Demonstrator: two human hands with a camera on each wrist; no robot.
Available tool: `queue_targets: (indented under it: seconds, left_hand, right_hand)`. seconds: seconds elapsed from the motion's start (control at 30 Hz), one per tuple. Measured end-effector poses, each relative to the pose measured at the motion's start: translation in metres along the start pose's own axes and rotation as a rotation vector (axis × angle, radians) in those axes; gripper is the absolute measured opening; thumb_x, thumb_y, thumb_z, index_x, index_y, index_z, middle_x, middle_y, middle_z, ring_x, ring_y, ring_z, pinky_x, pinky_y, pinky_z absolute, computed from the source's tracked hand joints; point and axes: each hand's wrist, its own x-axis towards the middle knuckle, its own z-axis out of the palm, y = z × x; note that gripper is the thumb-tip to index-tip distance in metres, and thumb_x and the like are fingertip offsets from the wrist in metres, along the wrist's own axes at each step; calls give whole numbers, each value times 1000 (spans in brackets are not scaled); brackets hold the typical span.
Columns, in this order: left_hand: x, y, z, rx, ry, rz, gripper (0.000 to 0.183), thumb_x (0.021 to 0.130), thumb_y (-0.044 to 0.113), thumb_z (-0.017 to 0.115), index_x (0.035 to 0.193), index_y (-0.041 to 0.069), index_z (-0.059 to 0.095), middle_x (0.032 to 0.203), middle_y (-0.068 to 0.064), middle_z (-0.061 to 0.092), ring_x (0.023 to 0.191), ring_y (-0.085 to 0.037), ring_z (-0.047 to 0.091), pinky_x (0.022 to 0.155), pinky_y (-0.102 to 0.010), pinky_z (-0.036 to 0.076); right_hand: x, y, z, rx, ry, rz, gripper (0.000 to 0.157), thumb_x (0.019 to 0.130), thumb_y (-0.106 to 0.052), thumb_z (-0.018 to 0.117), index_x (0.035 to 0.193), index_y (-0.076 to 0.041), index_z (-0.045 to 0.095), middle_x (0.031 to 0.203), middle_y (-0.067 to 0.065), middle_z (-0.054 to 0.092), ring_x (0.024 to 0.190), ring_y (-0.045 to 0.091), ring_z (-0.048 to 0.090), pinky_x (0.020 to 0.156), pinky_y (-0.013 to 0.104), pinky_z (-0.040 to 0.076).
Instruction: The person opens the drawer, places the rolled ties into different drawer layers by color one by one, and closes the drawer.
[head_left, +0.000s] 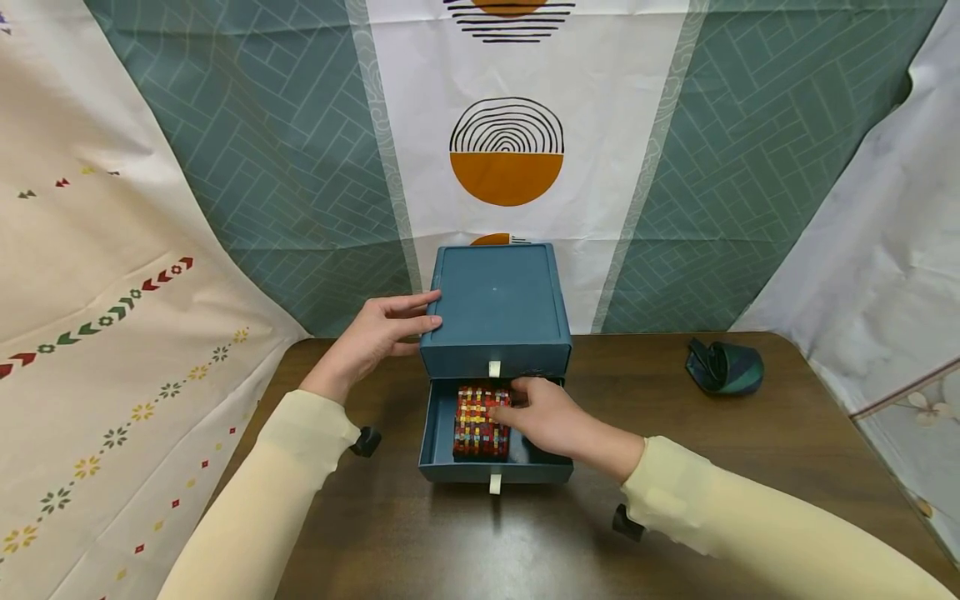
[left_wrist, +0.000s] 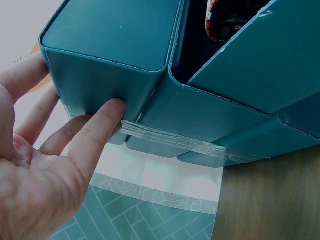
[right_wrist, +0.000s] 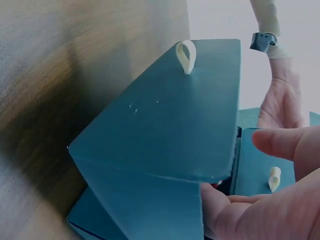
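Head view: woven pouch (head_left: 476, 423) lying left of centre in pulled-out lower drawer (head_left: 528, 474). Right hand (head_left: 551, 417) inside at pouch's right edge, thumb over it; whether grasping, cannot tell. Left hand (head_left: 378, 329) unclenched, fingertips against left side of cabinet (head_left: 495, 300). Wooden table (head_left: 337, 500) beneath; rolled cloth (head_left: 738, 368) well apart, right.

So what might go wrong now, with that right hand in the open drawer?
The right hand might scrape the upper drawer front, which sits close above its fingers. The woven item could snag on the walls of the open drawer if lifted out. Pressing down there might tip the drawer unit, though the left hand touches its side.
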Motion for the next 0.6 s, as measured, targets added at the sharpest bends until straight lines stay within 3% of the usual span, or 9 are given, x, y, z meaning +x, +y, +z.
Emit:
queue_targets:
  seconds: [0.17,0.3,0.47,0.6]
  left_hand:
    - [0,1,-1,-3,-6,-4,53,88,26,66,138,23,49,146,0,41,125,-19,51,100,-47,44]
    - [1,0,-1,-2,-5,2,54,87,27,67,138,22,48,147,0,40,126,-20,51,100,-47,44]
    - [8,-11,-4,-7,5,2,54,85,32,69,135,27,51,146,2,42,125,-18,52,100,-47,44]
    - [13,-19,-5,-3,22,9,54,81,37,72,131,31,55,143,5,45,122,-16,54,98,-46,46]
  right_hand:
    - [-7,1,-7,35,16,-39,60,88,-31,64,134,2,47,128,13,58,116,25,57,91,42,51]
    - [-9,1,-11,48,36,-90,44,87,-28,66,123,-2,60,112,6,66,102,18,62,83,36,54]
    - [-14,2,-13,55,43,-187,25,88,-24,65,109,-11,68,100,-1,68,89,12,63,74,29,54]
    - [-18,3,-13,67,61,-250,19,87,-23,67,103,-13,71,96,-3,69,83,11,63,70,28,53]
